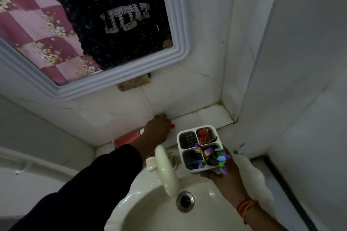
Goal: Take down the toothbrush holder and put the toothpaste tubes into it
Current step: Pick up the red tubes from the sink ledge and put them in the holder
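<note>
My right hand (223,173) holds the white toothbrush holder (181,138) from below, above the back rim of the sink. The holder has three compartments: one holds a red tube (204,135), the front one holds purple-and-green toothbrushes (212,156), and the third looks empty. My left hand (156,129) reaches to the tiled ledge behind the tap and closes over a red toothpaste tube (124,139) lying flat there. The tube's red cap (172,126) shows past my fingers.
A cream tap (166,170) curves over the white sink (142,208), whose drain (185,201) sits below. A white-framed mirror (174,56) hangs on the tiled wall above. The wall corner and a side wall close in on the right.
</note>
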Available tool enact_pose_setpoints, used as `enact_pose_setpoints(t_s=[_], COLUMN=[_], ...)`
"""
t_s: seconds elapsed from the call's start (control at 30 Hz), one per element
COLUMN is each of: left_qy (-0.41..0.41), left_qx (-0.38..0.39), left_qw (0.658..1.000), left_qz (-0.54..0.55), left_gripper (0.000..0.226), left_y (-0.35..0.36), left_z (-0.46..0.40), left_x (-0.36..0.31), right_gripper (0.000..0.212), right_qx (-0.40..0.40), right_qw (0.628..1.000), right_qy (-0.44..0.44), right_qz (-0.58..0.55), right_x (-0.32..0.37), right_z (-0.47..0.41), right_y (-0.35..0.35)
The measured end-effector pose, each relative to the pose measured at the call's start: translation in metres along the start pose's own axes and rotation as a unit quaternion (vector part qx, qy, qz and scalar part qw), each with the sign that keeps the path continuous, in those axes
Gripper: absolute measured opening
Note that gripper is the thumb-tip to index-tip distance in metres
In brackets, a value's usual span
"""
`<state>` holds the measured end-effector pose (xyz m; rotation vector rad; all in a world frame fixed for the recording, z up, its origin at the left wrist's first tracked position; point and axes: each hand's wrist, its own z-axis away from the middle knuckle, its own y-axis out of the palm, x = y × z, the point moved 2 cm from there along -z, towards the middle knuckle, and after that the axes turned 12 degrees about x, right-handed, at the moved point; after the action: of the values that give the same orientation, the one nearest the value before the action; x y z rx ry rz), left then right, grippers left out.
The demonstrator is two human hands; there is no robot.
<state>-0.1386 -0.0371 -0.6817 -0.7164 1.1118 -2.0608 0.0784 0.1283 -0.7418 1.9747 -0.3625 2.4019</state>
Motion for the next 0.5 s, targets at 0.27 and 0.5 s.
enact_pose_setpoints(t_s=[0.27, 0.5], left_qy=[0.136, 0.156], left_qx=[-0.162, 0.02], left_qw=[0.962, 0.981], left_qz=[0.171, -0.115], left_gripper=[0.045, 0.063], left_y=[-0.045, -0.148], left_z=[0.029, 0.09], left_x=[-0.015, -0.06], right_gripper=[0.081, 0.08], right_qx=[0.005, 0.014], right_qw=[1.0, 0.999], right_qy=[-0.017, -0.038], right_qz=[0.002, -0.007], right_x=[0.005, 0.008], right_z=[0.002, 0.004], right_y=[0.0, 0.001])
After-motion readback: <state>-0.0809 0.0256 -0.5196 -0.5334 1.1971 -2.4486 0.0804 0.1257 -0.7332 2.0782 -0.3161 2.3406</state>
